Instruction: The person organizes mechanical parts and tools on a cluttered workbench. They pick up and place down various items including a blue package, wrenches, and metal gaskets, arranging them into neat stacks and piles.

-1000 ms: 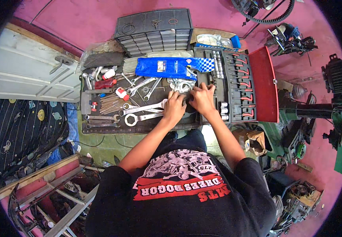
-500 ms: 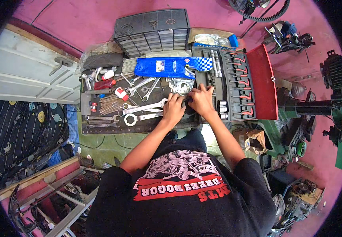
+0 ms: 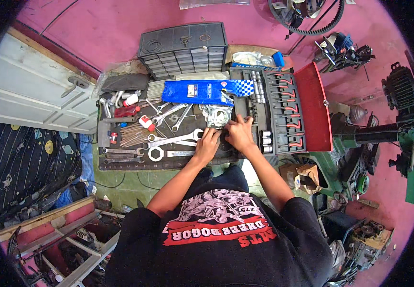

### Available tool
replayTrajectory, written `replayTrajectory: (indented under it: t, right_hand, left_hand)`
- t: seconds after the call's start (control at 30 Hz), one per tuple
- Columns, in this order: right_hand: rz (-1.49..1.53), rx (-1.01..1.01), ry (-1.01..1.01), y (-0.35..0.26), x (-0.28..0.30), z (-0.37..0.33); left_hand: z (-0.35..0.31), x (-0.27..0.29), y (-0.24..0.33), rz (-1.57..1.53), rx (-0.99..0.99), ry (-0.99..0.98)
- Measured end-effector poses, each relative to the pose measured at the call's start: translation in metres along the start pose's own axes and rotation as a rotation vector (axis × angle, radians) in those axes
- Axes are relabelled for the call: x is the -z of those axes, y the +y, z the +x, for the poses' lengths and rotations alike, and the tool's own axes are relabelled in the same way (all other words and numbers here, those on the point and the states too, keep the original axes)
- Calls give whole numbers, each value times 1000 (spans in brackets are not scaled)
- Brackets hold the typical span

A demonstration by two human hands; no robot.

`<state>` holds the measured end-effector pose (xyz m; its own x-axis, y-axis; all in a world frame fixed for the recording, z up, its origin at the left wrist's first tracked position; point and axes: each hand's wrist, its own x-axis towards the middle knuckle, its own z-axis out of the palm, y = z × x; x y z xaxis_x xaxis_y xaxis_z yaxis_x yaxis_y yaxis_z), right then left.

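Observation:
My left hand [image 3: 209,145] rests at the front middle of the workbench [image 3: 121,164], its fingers bent over something dark. Close by on the right, my right hand [image 3: 241,136] is closed, fingers curled, at the same dark spot. What the two hands hold there is too dark and covered to make out. Just beyond them lie silvery flat gaskets [image 3: 218,116] in clear wrapping, partly under a blue plastic package [image 3: 192,92]. Left of my left hand is a large combination wrench [image 3: 178,137], with a ring-ended wrench [image 3: 156,153] nearer me.
A drawer cabinet [image 3: 183,48] stands at the back. To the right, an open tool case [image 3: 285,112] with a red lid [image 3: 313,110] holds sockets [image 3: 266,141] and hex keys. Small bottles [image 3: 145,123] and thin rods [image 3: 135,135] lie left. A door [image 3: 39,81] is far left.
The view has tilted up slightly, so the bench sits a little lower in the picture. Both hands stay close together at the same spot, with small finger movements.

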<state>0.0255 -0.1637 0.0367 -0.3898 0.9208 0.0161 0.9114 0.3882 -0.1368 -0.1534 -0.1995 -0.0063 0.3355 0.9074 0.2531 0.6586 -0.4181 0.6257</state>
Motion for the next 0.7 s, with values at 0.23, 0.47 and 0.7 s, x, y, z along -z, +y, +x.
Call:
replayTrajectory:
  t: [0.23, 0.47, 0.7]
  right_hand:
    - [17, -5, 24, 1, 8, 7]
    - [38, -23, 245, 5, 43, 30]
    - [-29, 12, 455, 16, 95, 63]
  left_hand:
    - [16, 4, -4, 39, -13, 48]
    - [63, 47, 11, 193, -114, 129]
    - [122, 89, 22, 223, -221, 234]
